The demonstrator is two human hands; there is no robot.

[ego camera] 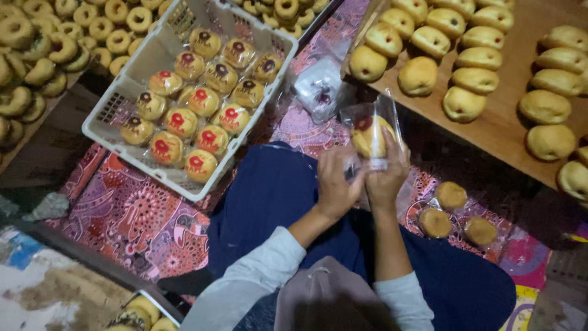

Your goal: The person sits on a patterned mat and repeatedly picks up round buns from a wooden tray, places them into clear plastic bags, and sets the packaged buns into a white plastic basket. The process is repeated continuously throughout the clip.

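Head view: both hands [361,178] grip bagged bun [369,136] near board edge [484,144]

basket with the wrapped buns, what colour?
White plastic basket, seen best in the head view, with wrapped buns inside.

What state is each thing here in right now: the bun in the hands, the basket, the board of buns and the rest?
Left hand: gripping the bag's lower edge.
Right hand: holding the bag.
Clear bag: open at the top, one bun inside.
White basket: partly filled with wrapped buns.
Wooden board: covered in unwrapped buns.
Three buns on the cloth: in clear wrap, lying flat.
Ring pastries: piled, unwrapped.
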